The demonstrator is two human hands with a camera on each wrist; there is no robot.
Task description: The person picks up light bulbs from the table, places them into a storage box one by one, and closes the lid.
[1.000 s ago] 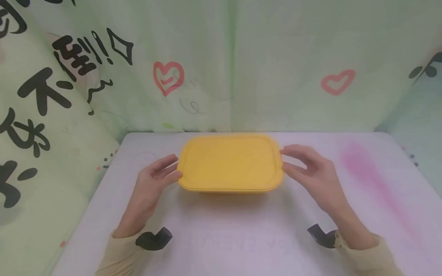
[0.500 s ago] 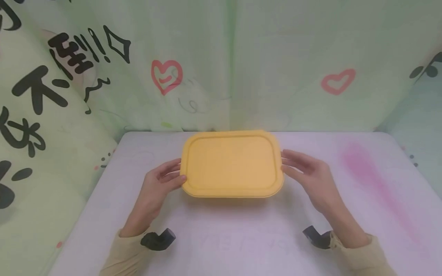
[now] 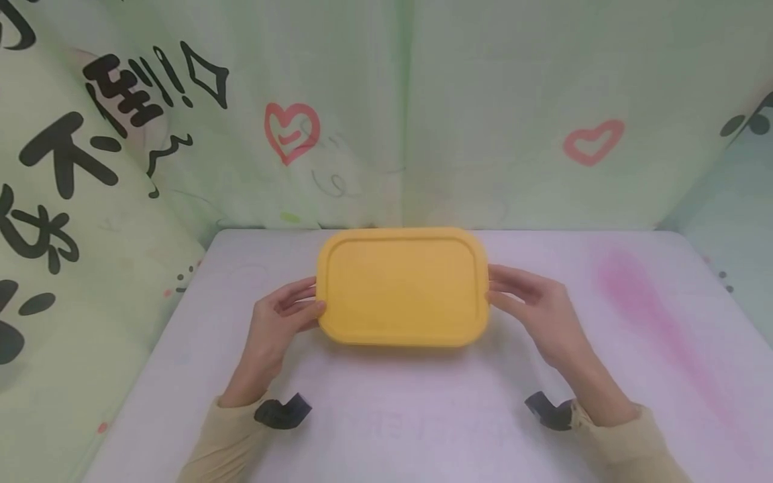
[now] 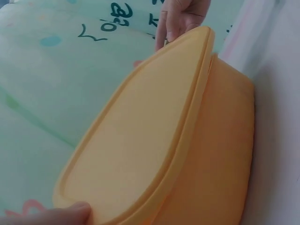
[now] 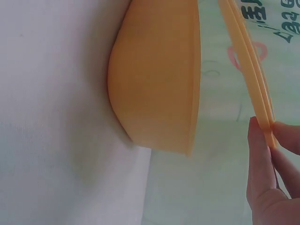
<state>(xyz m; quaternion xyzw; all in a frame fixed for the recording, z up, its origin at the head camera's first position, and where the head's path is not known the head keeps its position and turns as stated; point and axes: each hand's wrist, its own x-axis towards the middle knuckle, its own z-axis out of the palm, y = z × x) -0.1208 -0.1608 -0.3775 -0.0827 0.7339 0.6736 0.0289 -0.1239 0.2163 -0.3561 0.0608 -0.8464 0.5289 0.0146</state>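
Observation:
A yellow rectangular lid (image 3: 402,288) with rounded corners is held level-ish between both hands. My left hand (image 3: 274,329) pinches its left edge, the thumb on top. At the opposite edge my right hand (image 3: 546,318) grips the lid between thumb and fingers. Below it stands a deep orange-yellow box (image 5: 157,75) on the table. The right wrist view shows a wide gap between the lid and the box's rim. From the left wrist, the lid overlaps the top of the box. In the head view the lid hides the box.
The white table (image 3: 417,416) carries a pink smear (image 3: 640,295) on its right side. A pale green curtain (image 3: 483,87) with hearts and black characters hangs behind and to the left. Dark wrist mounts (image 3: 284,411) stick out from the beige sleeves.
The lid has come up closer to the head camera and covers the box's front, which showed below it before. My right hand has shifted slightly left and my left hand slightly right.

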